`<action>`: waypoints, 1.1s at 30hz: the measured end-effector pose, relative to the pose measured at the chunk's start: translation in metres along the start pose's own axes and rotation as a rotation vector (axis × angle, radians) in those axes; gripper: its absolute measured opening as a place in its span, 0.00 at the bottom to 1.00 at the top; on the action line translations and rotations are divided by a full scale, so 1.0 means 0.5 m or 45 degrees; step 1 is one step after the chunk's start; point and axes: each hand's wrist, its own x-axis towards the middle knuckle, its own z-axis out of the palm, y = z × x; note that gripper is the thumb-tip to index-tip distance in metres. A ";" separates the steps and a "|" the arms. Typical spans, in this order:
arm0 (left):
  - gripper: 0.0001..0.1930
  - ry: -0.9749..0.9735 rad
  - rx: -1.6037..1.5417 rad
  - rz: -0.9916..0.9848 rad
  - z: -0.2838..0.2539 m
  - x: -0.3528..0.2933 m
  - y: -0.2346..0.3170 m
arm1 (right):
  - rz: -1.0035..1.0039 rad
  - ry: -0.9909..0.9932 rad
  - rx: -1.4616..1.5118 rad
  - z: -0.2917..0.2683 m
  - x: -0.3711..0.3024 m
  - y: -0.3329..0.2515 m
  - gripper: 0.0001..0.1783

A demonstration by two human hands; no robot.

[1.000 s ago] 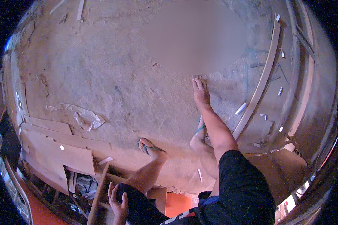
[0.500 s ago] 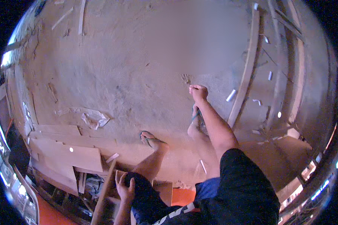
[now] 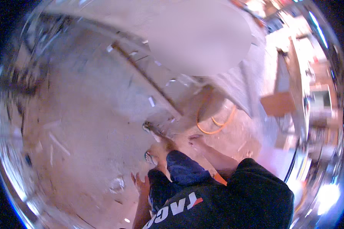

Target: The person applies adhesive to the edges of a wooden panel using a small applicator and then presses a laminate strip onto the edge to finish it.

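Head view: left hand (image 3: 141, 183) near, fingers spread, holding nothing; white scrap (image 3: 117, 184) on floor (image 3: 84, 114) to its left. Right hand (image 3: 195, 140) farther, blurred, grip cannot be told; orange hose (image 3: 208, 133) looped just beyond, rightward.

a: clock from the view's centre: what's your count?
b: one left hand (image 3: 142, 183) near seven, one right hand (image 3: 195, 140) near five, two feet (image 3: 150, 157) between seven and eight.
a: and beyond?
b: one orange cord (image 3: 211, 132) near four, one long strip (image 3: 142, 78) near eleven.
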 end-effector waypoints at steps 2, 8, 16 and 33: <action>0.32 -0.115 0.183 0.176 -0.044 0.029 -0.007 | 0.003 0.299 0.064 -0.088 -0.152 -0.003 0.01; 0.32 -0.499 0.692 0.396 -0.102 0.072 0.069 | 0.235 1.024 0.162 -0.300 -0.513 -0.070 0.06; 0.22 -1.406 0.820 0.560 0.212 0.093 0.620 | 0.020 1.422 0.915 -0.631 -0.700 0.102 0.13; 0.14 -3.420 -2.819 1.023 0.673 -0.938 2.089 | -0.135 1.553 1.155 -1.390 -0.702 -0.059 0.11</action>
